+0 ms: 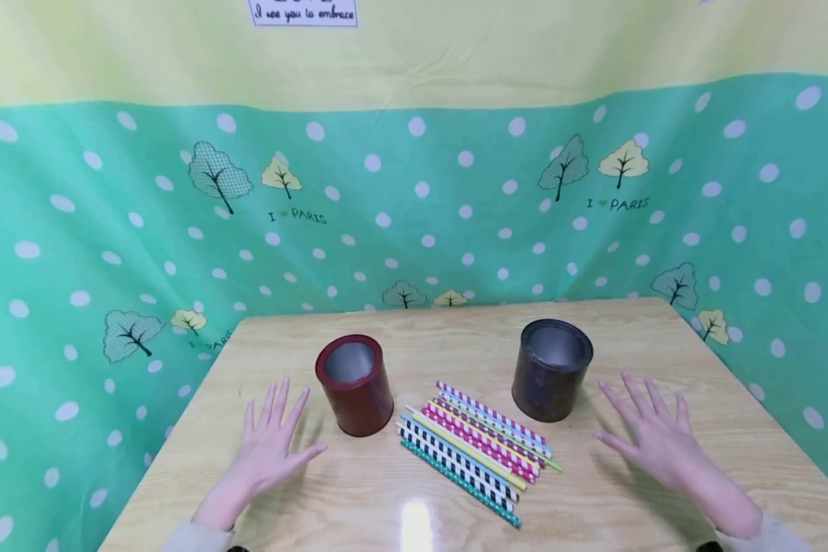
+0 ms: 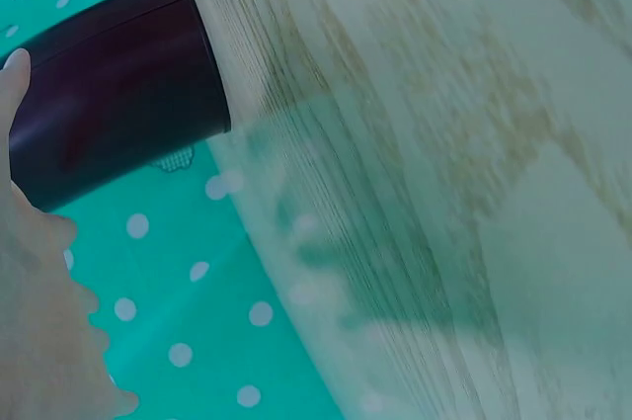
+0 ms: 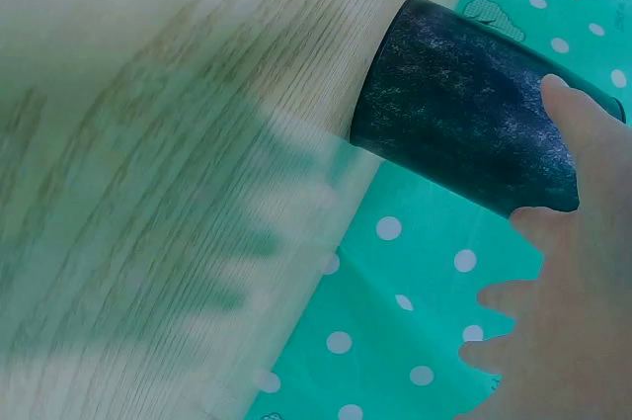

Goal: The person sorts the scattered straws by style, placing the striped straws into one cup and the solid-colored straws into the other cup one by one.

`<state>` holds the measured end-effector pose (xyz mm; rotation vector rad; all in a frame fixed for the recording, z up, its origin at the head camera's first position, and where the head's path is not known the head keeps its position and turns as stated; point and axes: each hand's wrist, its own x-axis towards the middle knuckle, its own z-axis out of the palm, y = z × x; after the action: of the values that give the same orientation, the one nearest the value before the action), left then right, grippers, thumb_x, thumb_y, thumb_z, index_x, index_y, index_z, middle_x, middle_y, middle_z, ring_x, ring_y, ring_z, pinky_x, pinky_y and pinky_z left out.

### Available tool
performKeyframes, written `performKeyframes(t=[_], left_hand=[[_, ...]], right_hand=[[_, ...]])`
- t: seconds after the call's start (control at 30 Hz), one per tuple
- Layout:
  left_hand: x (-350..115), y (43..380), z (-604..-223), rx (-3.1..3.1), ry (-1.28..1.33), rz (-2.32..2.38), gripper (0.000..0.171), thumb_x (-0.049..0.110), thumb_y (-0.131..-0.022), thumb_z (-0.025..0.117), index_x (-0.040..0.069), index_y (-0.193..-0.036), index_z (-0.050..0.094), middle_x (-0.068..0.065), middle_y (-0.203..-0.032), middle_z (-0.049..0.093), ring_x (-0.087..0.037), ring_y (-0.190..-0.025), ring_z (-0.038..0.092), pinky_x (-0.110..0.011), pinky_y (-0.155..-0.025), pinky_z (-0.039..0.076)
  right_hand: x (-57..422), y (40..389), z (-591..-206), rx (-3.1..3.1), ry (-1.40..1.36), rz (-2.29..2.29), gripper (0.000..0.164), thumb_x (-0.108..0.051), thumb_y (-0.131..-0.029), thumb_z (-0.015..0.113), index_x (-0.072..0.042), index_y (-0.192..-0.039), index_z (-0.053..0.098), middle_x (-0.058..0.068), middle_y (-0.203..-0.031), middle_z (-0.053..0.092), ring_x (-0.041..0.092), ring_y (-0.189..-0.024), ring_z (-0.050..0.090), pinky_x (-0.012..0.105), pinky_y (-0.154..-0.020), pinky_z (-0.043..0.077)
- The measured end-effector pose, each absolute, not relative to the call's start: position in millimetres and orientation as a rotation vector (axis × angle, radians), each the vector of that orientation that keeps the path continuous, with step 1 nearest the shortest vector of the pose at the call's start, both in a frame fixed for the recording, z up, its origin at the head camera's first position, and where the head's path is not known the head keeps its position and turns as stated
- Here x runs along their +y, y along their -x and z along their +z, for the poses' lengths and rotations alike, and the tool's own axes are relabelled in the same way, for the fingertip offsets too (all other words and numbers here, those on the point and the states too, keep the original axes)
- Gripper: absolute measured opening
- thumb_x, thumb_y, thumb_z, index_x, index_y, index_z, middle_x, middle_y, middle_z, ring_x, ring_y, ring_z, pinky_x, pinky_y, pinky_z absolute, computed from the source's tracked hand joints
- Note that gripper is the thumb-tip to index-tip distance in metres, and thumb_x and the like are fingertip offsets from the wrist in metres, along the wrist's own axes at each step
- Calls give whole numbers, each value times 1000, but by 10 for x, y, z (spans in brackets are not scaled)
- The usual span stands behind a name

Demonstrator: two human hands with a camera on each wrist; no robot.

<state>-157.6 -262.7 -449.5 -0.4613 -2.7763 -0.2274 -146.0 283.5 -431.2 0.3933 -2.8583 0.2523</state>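
Observation:
My left hand [image 1: 269, 442] is held with fingers spread, left of a dark red round tin [image 1: 359, 395] that stands upright, open at the top. On the other side my right hand [image 1: 658, 438] is spread the same way, to the right of a black round tin [image 1: 550, 379], also upright and open. Both hands hold nothing. Between the tins lies a row of paper straws [image 1: 465, 452], striped and dotted in pink, yellow, blue, black and green, slanting down to the right. The wrist views show the red tin [image 2: 118, 84] and the scuffed black tin [image 3: 474, 104] beyond the hands.
Everything stands on a light wooden table [image 1: 448, 337]. A green and yellow curtain [image 1: 414, 199] with white dots and printed trees hangs behind the table and along both sides. A bright light reflection shows near the table's front.

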Motion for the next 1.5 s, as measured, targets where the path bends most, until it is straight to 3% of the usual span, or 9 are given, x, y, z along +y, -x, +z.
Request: performKeyframes(t=[0.5,0.7,0.93,1.1,1.4,1.5], left_hand=[[-2681,1571,-4460,-2778,465,-297,81,55,-75,56,13,-139,27,-21,-144,11,-30,-133,-4,-59,-98,0],[-2724,1588,-4399,-2736,485,-327,78,51,-77,57,14,-139,27,-21,-145,8,-31,-133,-2,-53,-101,-8],[-2738,1629,-4291,-2674,496,-434,75,44,-77,62,12,-137,30,-22,-141,19,-35,-131,12,-55,-101,4],[-2719,1671,-4248,-2621,516,-505,72,36,-76,64,11,-136,34,-21,-138,27,-39,-124,24,-59,-94,16],[-2708,1753,-4121,-2555,484,-713,60,24,-80,63,3,-131,39,-23,-131,36,-41,-118,33,-64,-87,23],[-2697,1774,-4072,-2534,478,-781,56,21,-82,62,2,-130,40,-22,-128,40,-38,-117,36,-60,-89,26]], right_hand=[[2718,1480,-4256,-2843,-470,321,75,-46,-82,55,-22,-142,18,25,-142,15,45,-128,4,58,-93,-17],[2675,1484,-4148,-2859,-517,432,67,-43,-83,55,-16,-139,28,29,-137,21,49,-122,18,61,-96,-6],[2566,1450,-4044,-2909,-543,585,58,-40,-84,55,-7,-129,42,30,-131,32,51,-112,33,65,-85,26],[2487,1430,-4026,-2942,-525,652,54,-39,-85,55,-4,-125,47,28,-128,37,48,-112,36,63,-84,29],[2276,1531,-3980,-3004,-605,811,50,-44,-87,48,-8,-122,52,20,-122,49,38,-111,45,52,-86,38],[2192,1582,-3967,-3017,-652,858,50,-45,-87,47,-10,-123,52,18,-123,49,36,-112,46,49,-85,39]])
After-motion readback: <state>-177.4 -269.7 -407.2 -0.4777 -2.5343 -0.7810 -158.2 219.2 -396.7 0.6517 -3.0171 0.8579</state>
